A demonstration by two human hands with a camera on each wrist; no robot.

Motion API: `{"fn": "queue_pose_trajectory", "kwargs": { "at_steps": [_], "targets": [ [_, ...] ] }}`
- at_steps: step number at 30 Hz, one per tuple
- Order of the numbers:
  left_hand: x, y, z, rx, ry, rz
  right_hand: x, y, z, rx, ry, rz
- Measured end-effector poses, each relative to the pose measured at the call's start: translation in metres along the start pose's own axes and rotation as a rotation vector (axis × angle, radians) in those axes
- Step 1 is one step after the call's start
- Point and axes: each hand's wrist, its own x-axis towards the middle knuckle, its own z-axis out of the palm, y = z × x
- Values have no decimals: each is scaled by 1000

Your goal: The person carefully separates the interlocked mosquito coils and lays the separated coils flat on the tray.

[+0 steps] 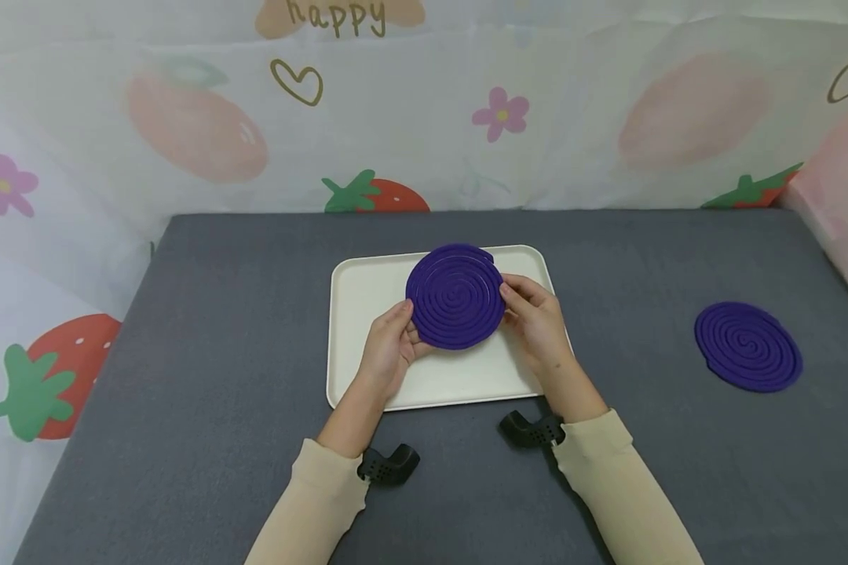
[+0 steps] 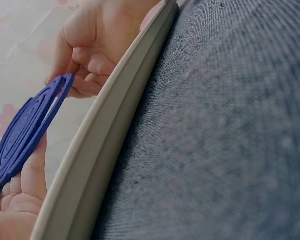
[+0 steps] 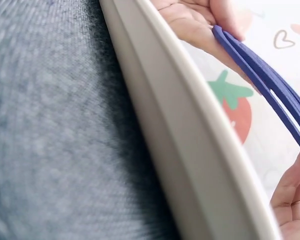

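A flat purple spiral disc (image 1: pixel 455 297), coiled like a round trivet, is held above the white tray (image 1: pixel 356 353). My left hand (image 1: pixel 389 345) pinches its lower left edge, thumb on top and fingers beneath. On the opposite edge my right hand (image 1: pixel 537 314) pinches the disc between thumb and fingers. Seen from the left wrist, the disc (image 2: pixel 27 127) is tilted, with a narrow gap between its outer coil and the rest. The right wrist view shows the disc (image 3: pixel 270 80) nearly edge-on, spanning both hands beyond the tray's rim (image 3: pixel 190 120).
A second purple spiral disc (image 1: pixel 747 347) lies on the grey tabletop (image 1: pixel 643 471) to the right of the tray. Behind the table hangs a printed cloth (image 1: pixel 396 110), and a pink block-like shape (image 1: pixel 841 196) stands at the right edge. Black cameras (image 1: pixel 392 464) are strapped at both wrists.
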Motion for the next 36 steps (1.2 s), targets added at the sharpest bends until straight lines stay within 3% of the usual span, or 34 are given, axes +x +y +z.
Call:
{"fn": "queue_pose_trajectory", "kwargs": {
  "at_steps": [16,23,31,36],
  "targets": [
    [-4,-2,-1,-67,-24,-7,-5,5,2,24,16,-128],
    [-4,-1,-1,-63,-57,7,-3,4,1,65,-4,-133],
    [2,-1,0,8,16,34,1,1,1,13,30,-113],
    [0,-1,-1,-22,22,0,2,4,3,-52,67,-145]
  ]
}}
